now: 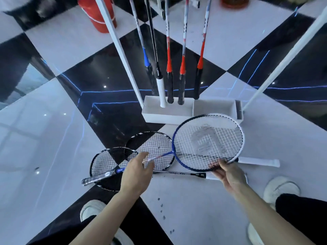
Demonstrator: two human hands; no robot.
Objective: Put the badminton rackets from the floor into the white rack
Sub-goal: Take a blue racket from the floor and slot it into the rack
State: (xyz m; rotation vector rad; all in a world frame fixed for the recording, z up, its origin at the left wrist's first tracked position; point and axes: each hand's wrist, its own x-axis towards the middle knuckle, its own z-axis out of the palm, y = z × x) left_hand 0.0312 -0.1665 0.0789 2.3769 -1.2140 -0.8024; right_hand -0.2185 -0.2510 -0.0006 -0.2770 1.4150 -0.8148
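Right hand (228, 172) grips the blue-white racket (208, 142) rim, left hand (138, 172) pinches its shaft; lettering unreadable.

Heads of the racked rackets (168, 32) cut off at top edge, red cylinder (97, 13) partly cropped

The scene is dim and cool-toned, with a bluish cast over the checkered floor (53, 121). The glossy tiles mirror thin blue light lines and small white points of glare – clearest on the black squares. Shadows are soft and faint. Wide-angle distortion bends the white rack (168, 117) poles outward toward the upper corners. The centre is fairly sharp; the left hand (138, 172) and the frame edges show slight blur.
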